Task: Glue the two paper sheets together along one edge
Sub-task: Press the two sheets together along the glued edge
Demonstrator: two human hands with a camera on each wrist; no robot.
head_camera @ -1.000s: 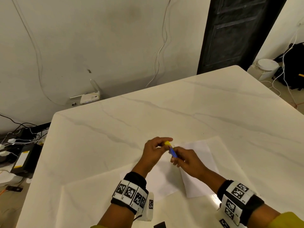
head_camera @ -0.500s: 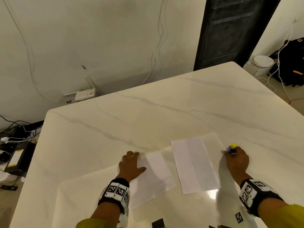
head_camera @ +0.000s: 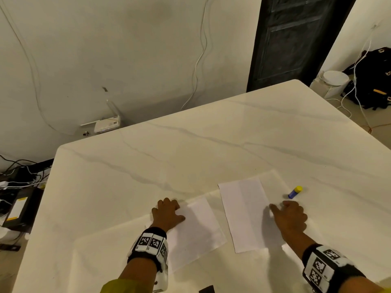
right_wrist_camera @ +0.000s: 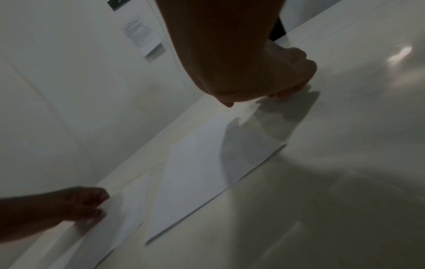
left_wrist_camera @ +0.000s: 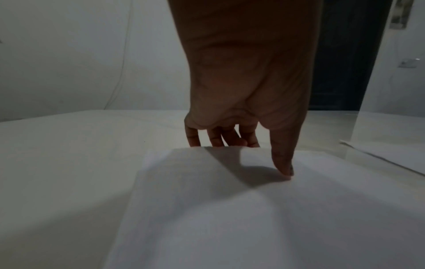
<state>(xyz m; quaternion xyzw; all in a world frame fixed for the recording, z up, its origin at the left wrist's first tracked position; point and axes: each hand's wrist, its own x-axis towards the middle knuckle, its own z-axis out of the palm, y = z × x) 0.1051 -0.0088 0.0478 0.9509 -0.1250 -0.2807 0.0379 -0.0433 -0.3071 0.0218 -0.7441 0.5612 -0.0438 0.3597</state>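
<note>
Two white paper sheets lie side by side, a small gap apart, on the marble table (head_camera: 190,155). My left hand (head_camera: 168,212) rests on the far left corner of the left sheet (head_camera: 196,231); in the left wrist view the thumb (left_wrist_camera: 284,167) presses the left sheet (left_wrist_camera: 230,218) and the fingers touch down at its far edge. My right hand (head_camera: 289,216) holds nothing, and its forefinger touches the right edge of the right sheet (head_camera: 243,214). The blue glue stick (head_camera: 295,192) with its yellow cap lies on the table just beyond that hand.
A faint clear mat (head_camera: 105,250) lies under the sheets. Beyond the table's far edge are a white router (head_camera: 106,124) by the wall and a dark door (head_camera: 296,39). Boxes and cables (head_camera: 17,204) sit on the floor at left, a black bag (head_camera: 376,81) at right.
A second ago both hands held the glue stick over the sheets. My right hand carried it right, laid it down and came back to the right sheet's edge. My left hand went to the left sheet.
</note>
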